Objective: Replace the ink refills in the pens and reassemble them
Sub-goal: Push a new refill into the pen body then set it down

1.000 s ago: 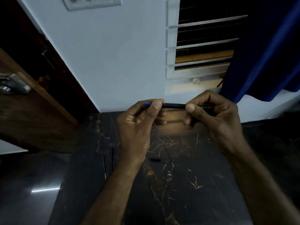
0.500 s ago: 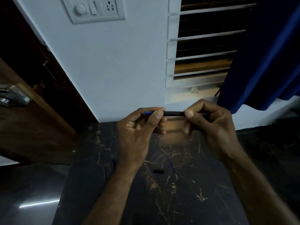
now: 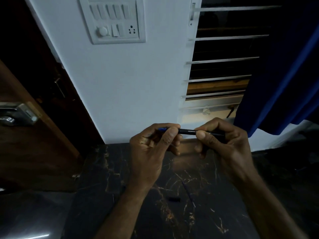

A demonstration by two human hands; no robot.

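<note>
Both hands hold one black pen (image 3: pixel 187 131) level in the air above the dark marble table (image 3: pixel 120 195). My left hand (image 3: pixel 151 149) pinches the pen's blue end (image 3: pixel 162 129) between thumb and fingers. My right hand (image 3: pixel 222 144) grips the black barrel, thumb on top. Below, on the table, lie a thin ink refill (image 3: pixel 188 193) and a small black pen piece (image 3: pixel 174 199), both untouched.
A pale wall with a switch panel (image 3: pixel 112 19) rises behind the table. A barred window (image 3: pixel 219 66) and a blue curtain (image 3: pixel 276 75) stand at the right. A wooden door with a metal handle (image 3: pixel 15 112) is at the left.
The view has tilted up, so the hands and pen sit lower in frame and more wall shows. Both hands keep the same grip on the pen.
</note>
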